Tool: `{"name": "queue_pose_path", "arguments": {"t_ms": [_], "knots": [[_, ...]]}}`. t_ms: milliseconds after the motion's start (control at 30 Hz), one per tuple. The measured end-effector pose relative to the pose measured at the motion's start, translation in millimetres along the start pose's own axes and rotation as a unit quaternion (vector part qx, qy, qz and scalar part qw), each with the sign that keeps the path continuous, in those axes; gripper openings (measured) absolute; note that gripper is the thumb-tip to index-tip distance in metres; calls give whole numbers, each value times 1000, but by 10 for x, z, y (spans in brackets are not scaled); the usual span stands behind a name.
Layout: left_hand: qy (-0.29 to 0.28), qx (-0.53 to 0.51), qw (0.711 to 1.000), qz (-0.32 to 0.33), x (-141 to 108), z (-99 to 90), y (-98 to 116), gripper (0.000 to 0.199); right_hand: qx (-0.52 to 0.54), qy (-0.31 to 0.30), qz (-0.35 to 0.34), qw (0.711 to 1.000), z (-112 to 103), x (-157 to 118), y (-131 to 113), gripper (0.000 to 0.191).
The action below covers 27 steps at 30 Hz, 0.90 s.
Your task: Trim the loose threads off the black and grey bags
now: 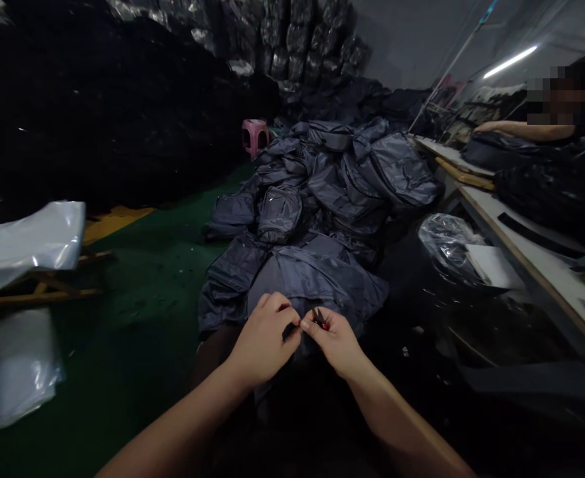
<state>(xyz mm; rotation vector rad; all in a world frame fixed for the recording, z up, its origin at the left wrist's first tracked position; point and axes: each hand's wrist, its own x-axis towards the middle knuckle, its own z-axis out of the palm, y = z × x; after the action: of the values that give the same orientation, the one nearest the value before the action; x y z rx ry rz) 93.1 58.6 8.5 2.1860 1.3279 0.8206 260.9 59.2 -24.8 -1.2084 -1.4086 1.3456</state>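
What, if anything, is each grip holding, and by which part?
The right grip holds small scissors around the handle end, blades exposed. Whether the left grip pinches anything cannot be told.

Bags [281, 216] left of the table [554, 271]

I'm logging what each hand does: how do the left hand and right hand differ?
The right hand holds small dark-bladed snips; the left hand shows no tool. The left hand's fingers arch over its thumb, while the right hand's curl around the snips. Both hands are bare, fingertips close together, near dark blue-grey fabric.
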Motion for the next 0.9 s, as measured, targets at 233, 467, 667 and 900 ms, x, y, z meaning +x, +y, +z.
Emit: {"name": "queue_pose_path", "arguments": {"t_ms": [233, 467, 667, 900], "knots": [[-44, -113, 993, -8, 56, -90, -116, 16, -151, 84, -73, 982, -130, -69, -54, 24], [-40, -122, 992, -14, 64, -126, -129, 12, -257, 7, -99, 961, -109, -151, -110, 9], [-34, -121, 992, -11, 55, -88, -87, 12, -308, 15, -133, 942, 8, -111, -195, 4], [182, -144, 959, -163, 31, -30, -312, 12, -250, 81, -110, 959, -65, -99, -124, 11]]}}
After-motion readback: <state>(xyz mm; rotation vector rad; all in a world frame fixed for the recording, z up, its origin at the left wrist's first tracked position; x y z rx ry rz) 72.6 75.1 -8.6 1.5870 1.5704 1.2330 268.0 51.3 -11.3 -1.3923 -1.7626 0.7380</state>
